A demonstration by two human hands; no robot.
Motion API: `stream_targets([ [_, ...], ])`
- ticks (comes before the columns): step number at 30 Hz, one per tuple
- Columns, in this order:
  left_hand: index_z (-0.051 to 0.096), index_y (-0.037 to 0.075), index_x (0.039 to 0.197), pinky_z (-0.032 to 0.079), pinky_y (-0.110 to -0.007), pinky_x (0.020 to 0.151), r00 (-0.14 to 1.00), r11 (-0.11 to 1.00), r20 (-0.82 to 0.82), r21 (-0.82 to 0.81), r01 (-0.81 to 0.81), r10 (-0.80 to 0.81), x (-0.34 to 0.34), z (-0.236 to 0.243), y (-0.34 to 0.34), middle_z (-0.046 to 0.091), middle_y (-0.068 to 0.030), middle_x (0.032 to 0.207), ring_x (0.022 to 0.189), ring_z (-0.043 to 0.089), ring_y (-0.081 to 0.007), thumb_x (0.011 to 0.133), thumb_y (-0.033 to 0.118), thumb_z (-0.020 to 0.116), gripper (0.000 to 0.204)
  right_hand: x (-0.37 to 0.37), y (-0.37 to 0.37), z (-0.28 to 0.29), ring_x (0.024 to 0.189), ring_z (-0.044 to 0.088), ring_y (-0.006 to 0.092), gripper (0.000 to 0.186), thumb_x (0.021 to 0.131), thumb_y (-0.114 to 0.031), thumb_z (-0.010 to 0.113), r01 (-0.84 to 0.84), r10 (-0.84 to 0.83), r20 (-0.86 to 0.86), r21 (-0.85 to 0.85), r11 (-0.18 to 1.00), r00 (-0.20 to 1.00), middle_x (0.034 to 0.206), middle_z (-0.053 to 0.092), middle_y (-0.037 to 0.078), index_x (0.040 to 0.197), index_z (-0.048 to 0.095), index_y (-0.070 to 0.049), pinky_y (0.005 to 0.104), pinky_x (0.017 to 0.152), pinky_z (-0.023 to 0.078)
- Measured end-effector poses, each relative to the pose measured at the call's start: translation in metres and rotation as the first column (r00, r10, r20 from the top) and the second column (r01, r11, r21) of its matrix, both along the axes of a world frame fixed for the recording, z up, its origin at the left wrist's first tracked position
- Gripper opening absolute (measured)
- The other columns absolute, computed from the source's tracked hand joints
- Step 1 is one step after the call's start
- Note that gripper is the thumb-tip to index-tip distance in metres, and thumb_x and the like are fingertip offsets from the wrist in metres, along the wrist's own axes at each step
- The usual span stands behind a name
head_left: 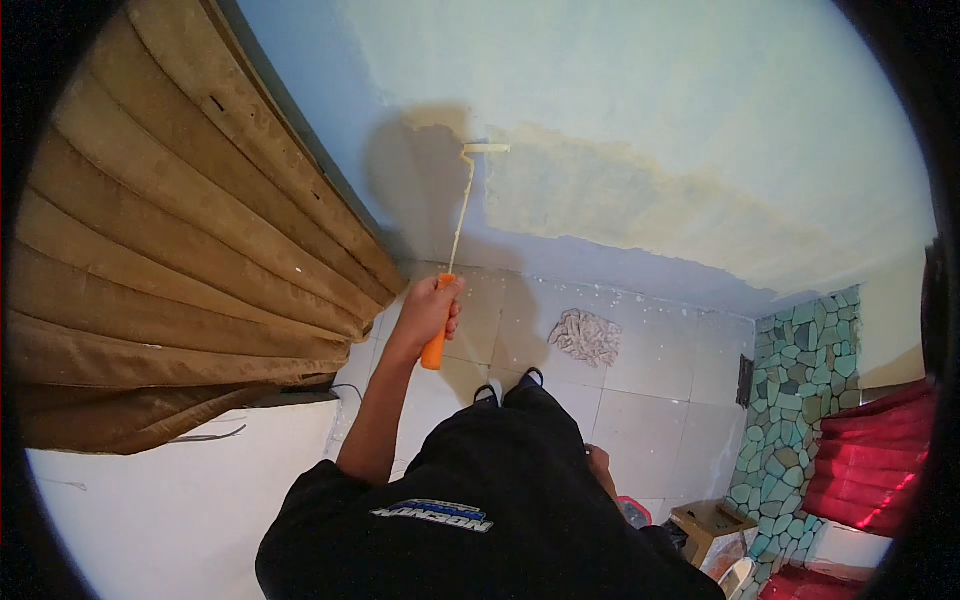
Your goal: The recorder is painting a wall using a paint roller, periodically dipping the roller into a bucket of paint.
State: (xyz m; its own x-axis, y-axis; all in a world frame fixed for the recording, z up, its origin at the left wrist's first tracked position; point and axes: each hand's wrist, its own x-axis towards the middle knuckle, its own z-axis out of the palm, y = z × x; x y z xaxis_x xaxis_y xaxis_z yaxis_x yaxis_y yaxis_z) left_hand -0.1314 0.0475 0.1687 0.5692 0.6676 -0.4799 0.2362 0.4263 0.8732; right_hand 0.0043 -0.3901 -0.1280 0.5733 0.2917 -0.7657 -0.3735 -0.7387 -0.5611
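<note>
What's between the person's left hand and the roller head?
In the head view: the top end of the orange handle, then the thin rod, bending into the roller head.

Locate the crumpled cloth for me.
In the head view, the crumpled cloth lies on the tiled floor, right of centre, ahead of the person's feet and to their right.

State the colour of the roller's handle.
The handle is orange, seen best in the head view, its only view here.
</note>
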Motion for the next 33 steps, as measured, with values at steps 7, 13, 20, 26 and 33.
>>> stream_targets([
  [7,0.044,0.006,0.078,0.036,-0.022,0.035,0.996,0.996,-0.017,0.022,0.088,-0.088,-0.019,0.013,0.016,0.043,0.0014,0.055,0.039,0.042,-0.0070,0.081,0.027,0.053,0.023,0.006,0.005,-0.004,0.052,0.045,0.0142,0.020,0.073,-0.023,0.055,-0.234,0.231,0.134,0.003,0.972,0.964,0.064,0.053,0.003,0.082,0.059,-0.006,0.0308,0.050,0.034],
  [13,0.044,0.007,0.071,0.036,-0.022,0.035,0.982,0.984,-0.074,0.030,0.177,-0.174,-0.022,-0.017,0.041,0.043,0.0017,0.053,0.039,0.042,-0.0073,0.079,0.026,0.055,0.023,-0.001,-0.006,-0.013,0.054,0.046,0.0148,0.018,0.072,-0.023,0.056,0.030,-0.032,-0.020,-0.062,0.998,0.999,0.065,0.052,0.003,0.080,0.058,-0.007,0.0316,0.050,0.034],
  [20,0.043,0.008,0.066,0.035,-0.023,0.036,0.979,0.983,-0.107,-0.077,0.167,-0.175,0.002,-0.102,0.081,0.043,0.0004,0.053,0.040,0.042,-0.0088,0.076,0.020,0.060,0.023,0.005,-0.005,0.002,0.056,0.048,0.0156,0.020,0.074,-0.025,0.054,-0.051,0.053,0.024,-0.057,0.997,0.998,0.068,0.054,0.004,0.083,0.058,-0.007,0.0315,0.051,0.035],
  [26,0.044,0.007,0.064,0.036,-0.023,0.036,0.961,0.972,-0.152,-0.077,0.222,-0.232,0.028,-0.154,0.100,0.044,0.0000,0.053,0.041,0.043,-0.0088,0.075,0.016,0.060,0.021,0.008,-0.016,-0.006,0.057,0.050,0.0161,0.023,0.076,-0.026,0.051,-0.081,0.078,0.067,0.046,0.996,0.995,0.071,0.056,0.006,0.088,0.057,-0.007,0.0312,0.052,0.036],
  [33,0.045,0.006,0.063,0.037,-0.025,0.036,0.944,0.963,-0.191,-0.052,0.264,-0.269,0.024,-0.135,0.104,0.045,-0.0008,0.052,0.040,0.043,-0.0094,0.074,0.013,0.059,0.019,0.014,-0.028,-0.030,0.059,0.051,0.0180,0.019,0.075,-0.022,0.051,-0.377,0.398,0.266,-0.127,0.917,0.878,0.071,0.056,0.006,0.084,0.059,-0.007,0.0334,0.053,0.039],
])
